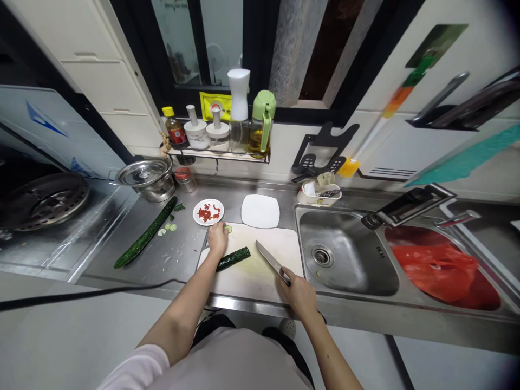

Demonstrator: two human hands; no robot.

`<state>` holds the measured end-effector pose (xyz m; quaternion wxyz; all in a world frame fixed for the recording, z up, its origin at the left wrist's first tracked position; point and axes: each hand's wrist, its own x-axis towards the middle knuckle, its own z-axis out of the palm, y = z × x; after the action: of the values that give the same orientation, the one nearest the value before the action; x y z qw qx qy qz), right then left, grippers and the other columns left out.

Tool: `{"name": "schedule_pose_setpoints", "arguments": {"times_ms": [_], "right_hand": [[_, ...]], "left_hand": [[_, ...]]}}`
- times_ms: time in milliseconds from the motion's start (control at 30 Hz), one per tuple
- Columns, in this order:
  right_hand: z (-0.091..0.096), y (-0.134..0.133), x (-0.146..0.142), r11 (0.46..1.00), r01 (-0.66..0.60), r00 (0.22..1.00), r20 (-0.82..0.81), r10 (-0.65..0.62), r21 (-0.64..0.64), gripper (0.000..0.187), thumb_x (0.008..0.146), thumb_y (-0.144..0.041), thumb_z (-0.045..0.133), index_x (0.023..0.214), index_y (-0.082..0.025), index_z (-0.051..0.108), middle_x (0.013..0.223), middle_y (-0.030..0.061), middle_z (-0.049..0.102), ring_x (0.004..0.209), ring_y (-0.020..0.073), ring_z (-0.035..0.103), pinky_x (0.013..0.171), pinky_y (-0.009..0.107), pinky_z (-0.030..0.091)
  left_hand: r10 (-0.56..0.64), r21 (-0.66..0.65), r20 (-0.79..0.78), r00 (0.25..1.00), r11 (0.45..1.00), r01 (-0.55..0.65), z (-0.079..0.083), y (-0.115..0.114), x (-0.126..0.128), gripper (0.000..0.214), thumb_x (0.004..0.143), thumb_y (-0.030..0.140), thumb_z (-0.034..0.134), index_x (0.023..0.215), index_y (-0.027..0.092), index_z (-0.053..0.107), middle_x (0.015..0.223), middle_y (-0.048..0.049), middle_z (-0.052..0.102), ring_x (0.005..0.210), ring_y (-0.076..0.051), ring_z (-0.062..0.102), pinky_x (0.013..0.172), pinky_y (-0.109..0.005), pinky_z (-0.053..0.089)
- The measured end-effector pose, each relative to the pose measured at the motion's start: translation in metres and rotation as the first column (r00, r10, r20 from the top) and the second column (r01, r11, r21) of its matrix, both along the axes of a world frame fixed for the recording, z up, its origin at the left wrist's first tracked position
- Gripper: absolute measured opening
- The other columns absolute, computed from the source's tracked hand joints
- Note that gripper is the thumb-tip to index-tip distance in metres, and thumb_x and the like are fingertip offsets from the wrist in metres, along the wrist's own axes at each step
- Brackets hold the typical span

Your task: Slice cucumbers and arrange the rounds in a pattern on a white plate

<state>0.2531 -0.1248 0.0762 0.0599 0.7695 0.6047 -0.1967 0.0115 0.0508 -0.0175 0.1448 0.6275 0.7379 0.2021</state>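
My right hand (pixel 298 293) grips a kitchen knife (pixel 270 257) by its dark handle, the blade slanting up and left over the white cutting board (pixel 260 281). Near the board's upper left corner is my left hand (pixel 218 238), fingers curled together against a pale cucumber slice (pixel 228 229); what they hold is mostly hidden. Between the hands lies a cut piece of cucumber (pixel 233 258), its left end partly behind my left forearm. A small white plate (pixel 208 221) with chopped red bits stands just beyond my left fingertips. Further right is a white rectangular plate (pixel 260 211) with nothing on it.
A long whole cucumber (pixel 146 233) lies left of the board beside several cut scraps (pixel 170 227). A lidded steel pot (pixel 148 179) and a red-capped jar (pixel 186 179) stand behind. The sink (pixel 345 254) adjoins the board's right; a red bag (pixel 439 271) fills the second basin.
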Motion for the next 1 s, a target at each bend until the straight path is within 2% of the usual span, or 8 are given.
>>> {"name": "schedule_pose_setpoints", "arguments": {"times_ms": [267,533,733,867,1000], "right_hand": [[-0.003,0.003,0.001,1.000,-0.004,1.000,-0.012,0.004,0.013,0.037,0.095,-0.043,0.040,0.124,-0.029,0.059,0.094,0.0074,0.073,0.092,0.0218,0.067,0.072,0.026,0.040],[-0.003,0.005,-0.002,1.000,0.006,1.000,-0.017,-0.006,0.012,0.037,0.096,-0.043,0.038,0.121,-0.029,0.060,0.095,0.0067,0.073,0.090,0.0209,0.067,0.069,0.025,0.038],[-0.003,0.005,-0.004,1.000,0.022,0.999,-0.024,-0.022,0.011,0.037,0.095,-0.043,0.038,0.120,-0.029,0.061,0.094,0.0068,0.073,0.090,0.0208,0.067,0.069,0.025,0.039],[-0.005,0.006,-0.006,1.000,0.022,0.999,-0.029,-0.022,0.000,0.037,0.095,-0.044,0.038,0.121,-0.029,0.061,0.098,0.0073,0.073,0.091,0.0206,0.067,0.071,0.026,0.040],[-0.006,0.008,-0.009,1.000,0.017,0.999,-0.033,-0.018,-0.017,0.038,0.095,-0.043,0.039,0.123,-0.030,0.060,0.100,0.0076,0.072,0.093,0.0205,0.066,0.073,0.026,0.041]], "left_hand": [[-0.017,0.024,-0.047,0.999,1.000,0.018,0.003,-0.006,0.001,0.025,0.089,0.033,0.051,0.098,0.024,0.073,0.105,-0.0085,0.064,0.103,-0.026,0.051,0.086,-0.036,0.041],[0.047,0.046,0.062,0.997,0.998,-0.050,0.013,-0.015,-0.005,0.024,0.086,0.031,0.054,0.101,0.024,0.071,0.105,-0.0084,0.065,0.102,-0.027,0.053,0.088,-0.037,0.042],[-0.093,0.103,0.113,0.989,0.991,0.081,0.015,-0.045,-0.014,0.025,0.086,0.032,0.052,0.100,0.022,0.070,0.100,-0.0073,0.067,0.094,-0.024,0.058,0.090,-0.037,0.044],[-0.224,0.128,0.111,0.968,0.969,0.210,0.016,-0.064,-0.014,0.025,0.088,0.034,0.052,0.099,0.022,0.071,0.099,-0.0065,0.068,0.095,-0.023,0.059,0.088,-0.036,0.045],[-0.306,0.136,0.110,0.945,0.947,0.291,0.018,-0.075,-0.010,0.024,0.089,0.034,0.052,0.100,0.023,0.070,0.098,-0.0058,0.068,0.096,-0.021,0.059,0.090,-0.035,0.045]]}}
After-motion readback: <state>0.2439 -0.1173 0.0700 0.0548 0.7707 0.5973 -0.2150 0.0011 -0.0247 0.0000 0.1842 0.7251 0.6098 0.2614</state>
